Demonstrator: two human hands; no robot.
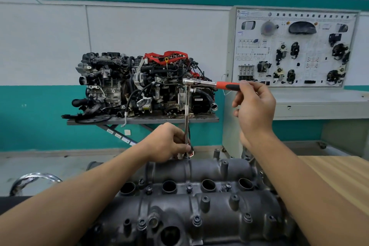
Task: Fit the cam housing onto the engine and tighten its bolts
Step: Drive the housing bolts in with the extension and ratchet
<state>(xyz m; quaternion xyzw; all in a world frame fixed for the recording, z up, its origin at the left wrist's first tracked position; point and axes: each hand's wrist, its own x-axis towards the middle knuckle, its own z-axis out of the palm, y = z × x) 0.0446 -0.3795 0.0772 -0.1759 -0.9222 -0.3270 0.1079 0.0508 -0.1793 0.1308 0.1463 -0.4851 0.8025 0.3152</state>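
The dark grey cam housing (199, 203) lies on the engine at the bottom centre, with several bolts (189, 187) standing in its bosses. A ratchet (201, 82) with a red and black handle sits on a long chrome extension bar (186, 114) that stands upright on a bolt at the housing's far edge. My left hand (167, 143) grips the bottom of the extension bar just above the housing. My right hand (253, 106) holds the end of the ratchet handle out to the right. The socket and the bolt under it are hidden by my left hand.
A complete display engine (139, 84) sits on a metal stand (143, 120) against the teal and white wall. A training board with car parts (295, 46) stands at the right. A wooden tabletop (335, 175) lies at the right, a chrome ring (36, 178) at the left.
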